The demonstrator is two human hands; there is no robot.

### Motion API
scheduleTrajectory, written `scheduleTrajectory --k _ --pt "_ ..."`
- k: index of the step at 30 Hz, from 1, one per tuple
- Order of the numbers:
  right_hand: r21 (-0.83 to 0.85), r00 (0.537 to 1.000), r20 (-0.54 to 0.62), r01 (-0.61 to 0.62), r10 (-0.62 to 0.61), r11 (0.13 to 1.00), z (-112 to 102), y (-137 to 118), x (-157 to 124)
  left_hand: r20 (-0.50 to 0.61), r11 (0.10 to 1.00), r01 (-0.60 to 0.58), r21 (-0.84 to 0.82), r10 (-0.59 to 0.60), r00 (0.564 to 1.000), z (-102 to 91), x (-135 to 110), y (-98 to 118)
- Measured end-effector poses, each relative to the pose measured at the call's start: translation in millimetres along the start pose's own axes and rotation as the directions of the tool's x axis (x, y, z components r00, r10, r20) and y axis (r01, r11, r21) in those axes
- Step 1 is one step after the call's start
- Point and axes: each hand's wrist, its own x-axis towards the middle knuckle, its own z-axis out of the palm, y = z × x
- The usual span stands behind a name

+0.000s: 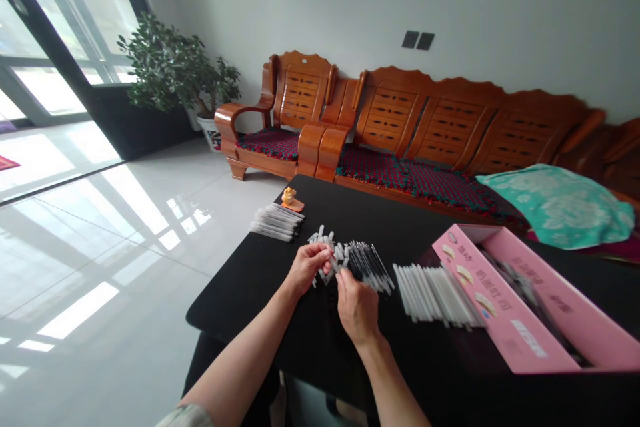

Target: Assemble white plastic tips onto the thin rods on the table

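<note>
My left hand [311, 268] is closed in a pinch over the black table. Close beside it, my right hand [358, 303] also pinches, its fingertips almost meeting the left ones. A small whitish tube piece [334, 268] shows between the fingertips; its exact kind is too small to tell. Just behind the hands lies a loose pile of short whitish plastic pieces [321, 235]. Dark pen refills [371, 265] with thin tips lie in a bunch to the right. Farther right is a row of white pen barrels [434, 295]. Whitish pens or tubes [277, 221] are stacked at the left.
An open pink box [493, 310] with items inside stands at the right of the black table [240, 303]. A small orange-yellow figurine [289, 197] sits at the far left corner. Behind are a wooden sofa [395, 113], a turquoise cushion [560, 207] and a potted plant [175, 70].
</note>
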Motion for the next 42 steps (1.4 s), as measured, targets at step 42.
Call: scheduleTrajectory --k 42 --pt "0.588 0.832 0.510 -0.522 0.218 0.618 0 0 -2 0.057 0.997 0.081 -0.013 -0.080 0.995 -3.4 -2 4"
